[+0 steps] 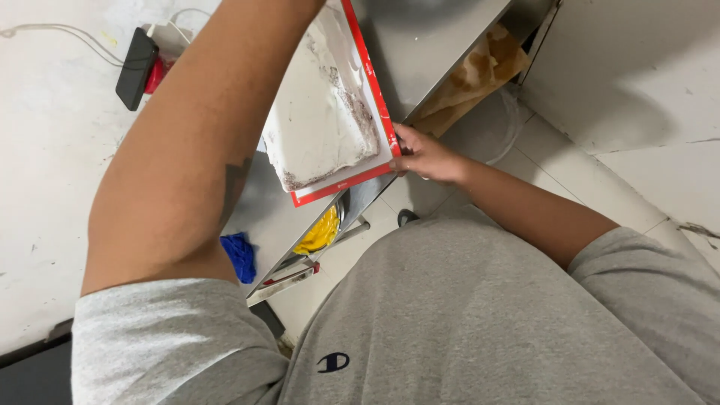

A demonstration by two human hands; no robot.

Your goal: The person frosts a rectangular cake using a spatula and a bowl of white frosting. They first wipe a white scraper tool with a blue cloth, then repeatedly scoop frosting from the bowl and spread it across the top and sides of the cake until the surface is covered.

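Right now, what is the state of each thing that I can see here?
Red-edged mat: tilted, gripped at its corner by the right hand.
White dough: lying flat on the mat, floured.
Left hand: out of view above the frame.
Black phone: lying on the counter, cable attached.
Yellow cloth: crumpled below the counter.

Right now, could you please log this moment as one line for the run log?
right hand: grips red-edged mat at corner | left hand: out of view | mat: tilted, white dough sheet on it | below: steel counter

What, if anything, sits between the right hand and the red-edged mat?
Nothing visible: the right hand already grips the corner of the red-edged mat, fingers on its border. The left hand is out of view past the top edge, behind the raised left forearm.
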